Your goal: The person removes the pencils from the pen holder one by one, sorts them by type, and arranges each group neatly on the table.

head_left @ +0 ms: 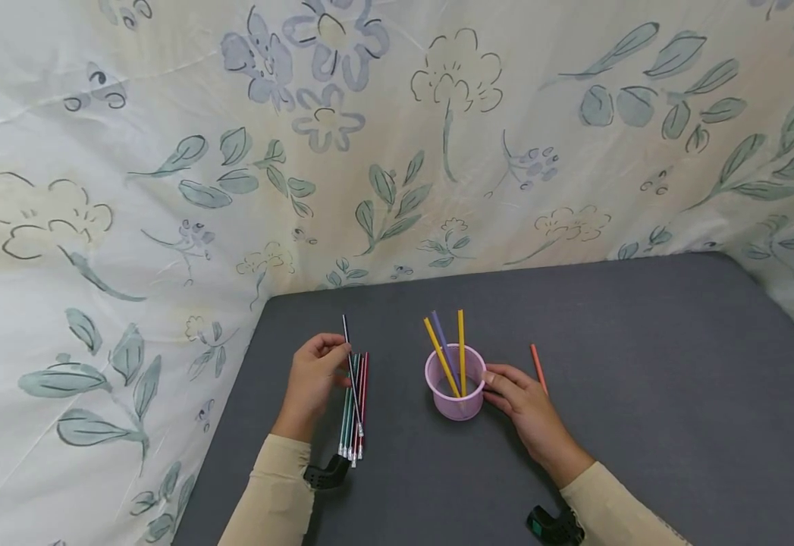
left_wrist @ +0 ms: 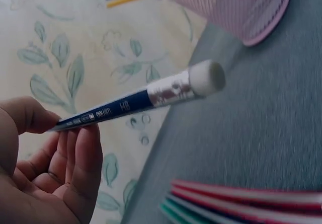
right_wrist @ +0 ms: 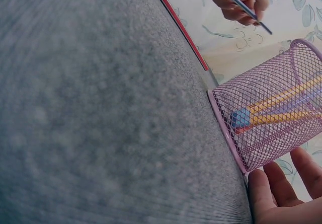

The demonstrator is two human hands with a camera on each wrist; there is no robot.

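Observation:
My left hand (head_left: 313, 379) pinches a dark blue pencil (left_wrist: 123, 105) between thumb and fingertips, its white eraser end pointing away from the fingers in the left wrist view. The pencil slants above a row of several pencils (head_left: 365, 379), green, dark and red, lying side by side on the table. At the pink mesh cup (head_left: 460, 408), my right hand (head_left: 526, 406) touches the right side with extended fingers. The cup stands upright and holds two yellow sticks (head_left: 461, 341) and a purple stick (head_left: 440, 334). In the right wrist view, their lower ends show through the mesh.
A short orange-red stick (head_left: 538, 368) lies on the dark grey table (head_left: 676, 394), just beyond my right hand. Floral cloth (head_left: 397, 152) hangs behind the table and along its left side. Dark wrist devices (head_left: 328, 472) are worn at both sleeves.

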